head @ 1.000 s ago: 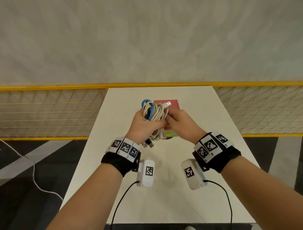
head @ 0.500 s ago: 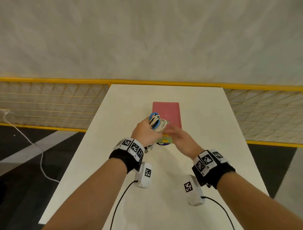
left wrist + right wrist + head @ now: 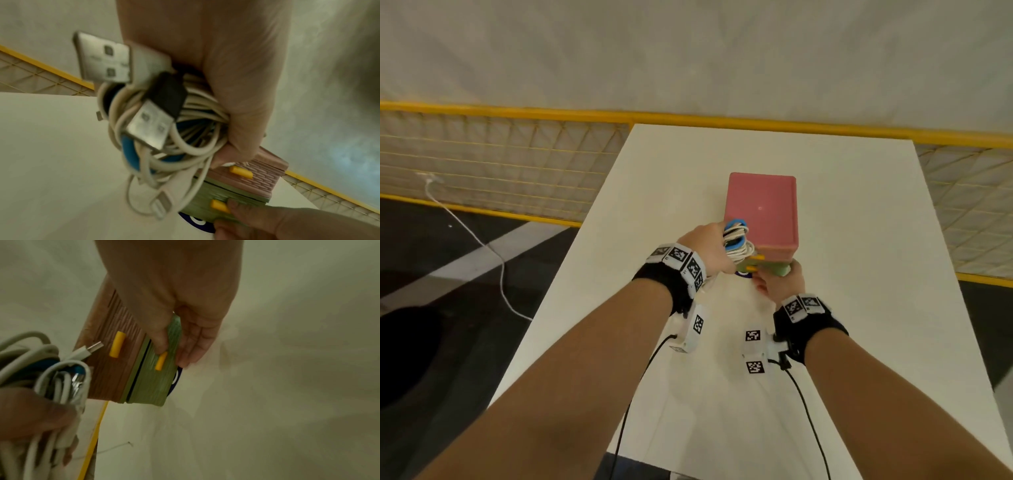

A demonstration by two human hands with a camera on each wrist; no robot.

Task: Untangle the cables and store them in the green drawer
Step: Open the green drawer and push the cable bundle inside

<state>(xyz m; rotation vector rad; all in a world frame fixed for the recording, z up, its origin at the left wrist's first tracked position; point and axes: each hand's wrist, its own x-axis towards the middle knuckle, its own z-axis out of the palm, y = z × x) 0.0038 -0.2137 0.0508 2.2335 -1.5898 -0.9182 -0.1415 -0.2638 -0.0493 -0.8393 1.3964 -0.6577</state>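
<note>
My left hand (image 3: 709,247) grips a coiled bundle of white and blue cables (image 3: 737,242) just left of the pink drawer unit (image 3: 762,209). Several USB plugs stick out of the cable bundle (image 3: 164,138), and my left hand (image 3: 236,84) wraps its fingers round it. My right hand (image 3: 777,281) grips the green drawer (image 3: 774,269) below the pink drawer front (image 3: 257,175). Its thumb lies by the yellow handle (image 3: 160,361) on the green drawer (image 3: 152,386), with the fingers along the drawer's far edge. A thin dark gap shows behind the green front.
The unit stands in the middle of a white table (image 3: 859,308). A dark blue and white round piece (image 3: 195,222) shows under the green drawer. A yellow mesh fence (image 3: 500,164) runs behind the table, and a white cord (image 3: 482,246) trails over the floor on the left.
Both hands moved forward and down to the drawer unit. My right hand left the cable bundle and took hold of the green drawer front; the left hand kept the bundle.
</note>
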